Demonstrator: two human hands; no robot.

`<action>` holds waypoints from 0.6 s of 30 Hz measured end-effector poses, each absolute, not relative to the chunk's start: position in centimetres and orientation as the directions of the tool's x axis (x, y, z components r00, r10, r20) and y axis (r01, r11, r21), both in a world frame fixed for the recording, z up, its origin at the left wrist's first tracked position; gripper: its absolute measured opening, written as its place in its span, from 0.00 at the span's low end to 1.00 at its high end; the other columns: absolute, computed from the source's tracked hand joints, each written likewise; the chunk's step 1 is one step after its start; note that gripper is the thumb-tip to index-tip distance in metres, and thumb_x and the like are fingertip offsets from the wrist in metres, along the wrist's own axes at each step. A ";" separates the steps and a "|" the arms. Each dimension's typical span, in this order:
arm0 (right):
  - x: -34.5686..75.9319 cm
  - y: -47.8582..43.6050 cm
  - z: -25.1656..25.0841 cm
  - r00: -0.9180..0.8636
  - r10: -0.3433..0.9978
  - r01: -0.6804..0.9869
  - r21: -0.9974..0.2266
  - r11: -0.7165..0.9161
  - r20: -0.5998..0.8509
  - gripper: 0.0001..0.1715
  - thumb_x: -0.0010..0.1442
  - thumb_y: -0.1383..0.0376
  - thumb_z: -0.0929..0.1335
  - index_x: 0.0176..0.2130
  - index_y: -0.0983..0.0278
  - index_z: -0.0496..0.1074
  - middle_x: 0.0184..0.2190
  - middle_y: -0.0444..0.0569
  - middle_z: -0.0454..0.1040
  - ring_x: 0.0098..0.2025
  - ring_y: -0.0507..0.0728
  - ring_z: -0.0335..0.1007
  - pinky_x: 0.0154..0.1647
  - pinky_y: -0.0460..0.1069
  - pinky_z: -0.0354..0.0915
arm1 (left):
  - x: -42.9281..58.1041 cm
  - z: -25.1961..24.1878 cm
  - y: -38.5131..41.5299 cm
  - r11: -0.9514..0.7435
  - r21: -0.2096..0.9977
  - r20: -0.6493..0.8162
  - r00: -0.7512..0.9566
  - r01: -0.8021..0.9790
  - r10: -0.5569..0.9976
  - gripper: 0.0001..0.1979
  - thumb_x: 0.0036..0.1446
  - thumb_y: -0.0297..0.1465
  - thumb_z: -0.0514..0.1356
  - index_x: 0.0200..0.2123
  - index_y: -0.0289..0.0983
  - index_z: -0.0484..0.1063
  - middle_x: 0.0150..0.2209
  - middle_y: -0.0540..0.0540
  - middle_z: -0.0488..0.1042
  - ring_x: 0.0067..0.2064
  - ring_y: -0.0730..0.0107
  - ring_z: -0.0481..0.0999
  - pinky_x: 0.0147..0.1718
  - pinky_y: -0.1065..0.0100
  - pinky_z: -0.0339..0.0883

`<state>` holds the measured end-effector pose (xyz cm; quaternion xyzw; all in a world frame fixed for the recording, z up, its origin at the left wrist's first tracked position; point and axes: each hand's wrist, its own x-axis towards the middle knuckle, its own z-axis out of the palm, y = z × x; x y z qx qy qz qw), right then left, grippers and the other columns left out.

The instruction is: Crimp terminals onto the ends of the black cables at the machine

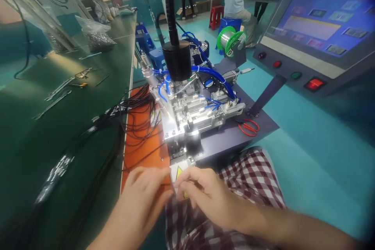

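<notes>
My left hand [143, 195] and my right hand [205, 197] meet just in front of a small metal machine [193, 113] with blue hoses. Both hands are closed in a pinch around thin black wire near a yellow warning label [177, 172] on the machine's front. What exactly sits between the fingertips is too small to make out. A bundle of black wires [137, 113] lies on the orange mat [143, 148] left of the machine. A black cylinder [176, 59] on a flexible arm hangs over the machine.
Red-handled scissors [249, 127] lie on the dark machine base to the right. A green bench [58, 125] with tweezers and hand tools runs along the left. A control panel with a blue screen [322, 15] and buttons stands right. A green solder spool [230, 39] sits behind. A person sits farther back.
</notes>
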<state>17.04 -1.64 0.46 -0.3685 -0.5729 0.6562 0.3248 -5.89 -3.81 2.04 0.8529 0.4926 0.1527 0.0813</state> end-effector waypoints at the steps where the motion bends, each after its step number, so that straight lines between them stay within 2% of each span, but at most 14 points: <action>1: 17.1 -1.3 0.6 -0.516 0.853 -0.018 -0.995 -0.103 -0.079 0.10 0.67 0.68 0.63 0.38 0.66 0.75 0.30 0.45 0.79 0.23 0.46 0.65 0.24 0.42 0.62 | -5.7 1.9 -3.7 -0.507 0.345 0.148 0.488 0.790 0.860 0.15 0.65 0.35 0.58 0.54 0.44 0.72 0.44 0.46 0.80 0.45 0.62 0.76 0.45 0.63 0.69; 3: 17.4 -0.7 0.8 -0.496 0.867 -0.047 -0.995 -0.087 -0.052 0.12 0.68 0.66 0.63 0.39 0.66 0.75 0.30 0.46 0.79 0.22 0.46 0.65 0.25 0.42 0.63 | -6.7 1.6 -3.1 -0.456 0.439 0.138 0.444 0.774 0.885 0.13 0.65 0.37 0.58 0.52 0.46 0.73 0.46 0.47 0.79 0.46 0.62 0.77 0.45 0.64 0.69; 4: 17.6 -0.5 0.9 -0.488 0.871 -0.053 -0.994 -0.094 -0.056 0.13 0.68 0.66 0.62 0.39 0.67 0.76 0.31 0.47 0.80 0.21 0.46 0.65 0.24 0.42 0.64 | -7.8 1.3 -2.5 -0.399 0.472 0.172 0.362 0.786 0.916 0.12 0.64 0.39 0.58 0.50 0.46 0.74 0.48 0.47 0.79 0.49 0.60 0.77 0.48 0.63 0.69; 5: 17.9 -0.4 0.9 -0.485 0.872 -0.047 -0.994 -0.099 -0.064 0.14 0.68 0.66 0.62 0.40 0.67 0.76 0.32 0.48 0.81 0.21 0.46 0.65 0.24 0.43 0.64 | -9.1 1.1 -1.8 -0.304 0.505 0.200 0.233 0.807 0.952 0.12 0.65 0.40 0.56 0.48 0.46 0.74 0.49 0.46 0.78 0.51 0.58 0.76 0.50 0.61 0.68; 6: 18.2 -0.3 0.9 -0.490 0.869 -0.030 -0.995 -0.093 -0.066 0.14 0.68 0.66 0.62 0.40 0.67 0.76 0.33 0.49 0.81 0.21 0.46 0.66 0.23 0.43 0.64 | -10.7 0.8 -0.9 -0.154 0.523 0.236 0.031 0.838 0.971 0.13 0.65 0.41 0.55 0.45 0.45 0.75 0.48 0.46 0.78 0.50 0.57 0.76 0.51 0.59 0.68; 7: 18.4 -0.3 0.8 -0.507 0.860 -0.004 -0.997 -0.071 -0.059 0.14 0.68 0.66 0.62 0.40 0.68 0.77 0.33 0.50 0.82 0.21 0.47 0.67 0.24 0.43 0.64 | -12.4 0.6 0.2 0.036 0.496 0.249 -0.183 0.867 0.951 0.14 0.62 0.44 0.57 0.43 0.44 0.75 0.46 0.47 0.78 0.49 0.54 0.76 0.51 0.57 0.69; 8: 18.6 -0.4 0.8 -0.529 0.848 0.025 -0.999 -0.032 -0.040 0.15 0.68 0.67 0.62 0.40 0.68 0.77 0.34 0.50 0.82 0.22 0.47 0.68 0.25 0.43 0.65 | -13.9 0.3 1.4 0.143 0.465 0.249 -0.284 0.874 0.926 0.15 0.61 0.44 0.58 0.44 0.42 0.75 0.46 0.44 0.77 0.50 0.49 0.75 0.51 0.52 0.68; 10: 18.7 -0.6 0.8 -0.572 0.820 0.074 -0.995 0.065 0.011 0.16 0.68 0.69 0.61 0.40 0.67 0.78 0.34 0.49 0.83 0.23 0.48 0.70 0.29 0.44 0.67 | -16.5 -0.5 3.9 0.224 0.448 0.217 -0.348 0.866 0.912 0.16 0.60 0.43 0.57 0.40 0.38 0.76 0.41 0.42 0.78 0.51 0.44 0.75 0.51 0.48 0.68; 13: 18.8 -0.8 0.9 -0.602 0.794 0.099 -0.980 0.170 0.077 0.16 0.69 0.70 0.61 0.41 0.66 0.78 0.34 0.48 0.83 0.25 0.48 0.71 0.33 0.45 0.68 | -18.4 -2.3 7.0 0.275 0.466 0.161 -0.387 0.841 0.908 0.15 0.62 0.40 0.57 0.40 0.35 0.77 0.41 0.41 0.79 0.49 0.50 0.77 0.50 0.52 0.71; 16: 18.9 -0.9 1.0 -0.600 0.793 0.116 -0.970 0.214 0.103 0.17 0.70 0.69 0.61 0.41 0.65 0.78 0.34 0.46 0.83 0.26 0.49 0.72 0.36 0.46 0.69 | -18.3 -4.1 8.8 0.293 0.494 0.166 -0.419 0.818 0.893 0.15 0.65 0.40 0.59 0.47 0.35 0.75 0.47 0.42 0.78 0.49 0.59 0.77 0.49 0.53 0.73; 18: 19.1 -0.9 0.9 -0.601 0.792 0.130 -0.965 0.228 0.106 0.16 0.71 0.68 0.61 0.42 0.65 0.78 0.34 0.45 0.83 0.25 0.49 0.72 0.38 0.47 0.69 | -17.8 -4.8 9.7 0.285 0.509 0.174 -0.421 0.812 0.890 0.16 0.65 0.40 0.60 0.49 0.35 0.74 0.48 0.43 0.77 0.48 0.61 0.78 0.49 0.53 0.73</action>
